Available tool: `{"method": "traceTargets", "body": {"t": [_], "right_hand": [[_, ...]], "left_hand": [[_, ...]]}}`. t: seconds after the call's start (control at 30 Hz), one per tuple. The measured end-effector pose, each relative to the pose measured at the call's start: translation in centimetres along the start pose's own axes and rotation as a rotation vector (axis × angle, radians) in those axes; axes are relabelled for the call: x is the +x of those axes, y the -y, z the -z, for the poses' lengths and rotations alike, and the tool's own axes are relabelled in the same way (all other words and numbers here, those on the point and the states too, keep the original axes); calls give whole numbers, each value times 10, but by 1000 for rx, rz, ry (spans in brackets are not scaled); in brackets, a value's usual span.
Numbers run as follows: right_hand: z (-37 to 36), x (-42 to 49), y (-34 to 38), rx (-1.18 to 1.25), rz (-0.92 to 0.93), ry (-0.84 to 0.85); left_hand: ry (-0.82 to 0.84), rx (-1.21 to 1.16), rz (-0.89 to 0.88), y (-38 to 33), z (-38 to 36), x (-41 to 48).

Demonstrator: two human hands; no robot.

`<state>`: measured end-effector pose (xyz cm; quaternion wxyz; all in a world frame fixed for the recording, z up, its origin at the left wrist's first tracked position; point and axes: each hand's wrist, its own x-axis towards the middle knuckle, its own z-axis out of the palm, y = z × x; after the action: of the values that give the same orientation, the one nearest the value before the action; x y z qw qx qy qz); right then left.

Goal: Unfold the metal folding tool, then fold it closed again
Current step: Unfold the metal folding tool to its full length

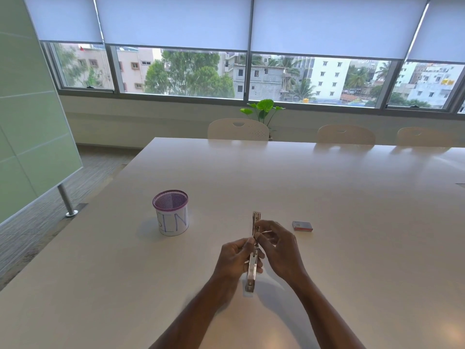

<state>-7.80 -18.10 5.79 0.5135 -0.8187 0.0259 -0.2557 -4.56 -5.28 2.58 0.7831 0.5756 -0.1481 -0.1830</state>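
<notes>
Pale worktop (327,197) under the windows: the metal folding tool (253,263) is opened out long above it, left hand (237,260) wrapped round its middle, right hand (276,245) pinching the hinge. Stiff, slick steel, probably light; best gripped by the flat sides.

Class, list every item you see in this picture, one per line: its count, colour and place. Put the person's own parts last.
Silver metal folding tool: one, opened out long, held above the table's near middle.
Purple mesh cup with white paper label: one, on the table, left of the hands.
Small red and grey box: one, on the table, right of the hands.
White table: one, fills the foreground.
Cream chairs: three, along the far edge.
Green leafy plant: one, behind the chairs by the window.
Left hand: grip on the tool's middle.
Right hand: fingers at the tool's upper part.
</notes>
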Motion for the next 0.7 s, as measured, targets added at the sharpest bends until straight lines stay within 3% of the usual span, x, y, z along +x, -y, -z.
{"method": "traceTargets", "body": {"t": [0.7], "right_hand": [[-1,3,-4,-95,62,-4]], "left_hand": [[2,1,9,-4,-2,-2]]}}
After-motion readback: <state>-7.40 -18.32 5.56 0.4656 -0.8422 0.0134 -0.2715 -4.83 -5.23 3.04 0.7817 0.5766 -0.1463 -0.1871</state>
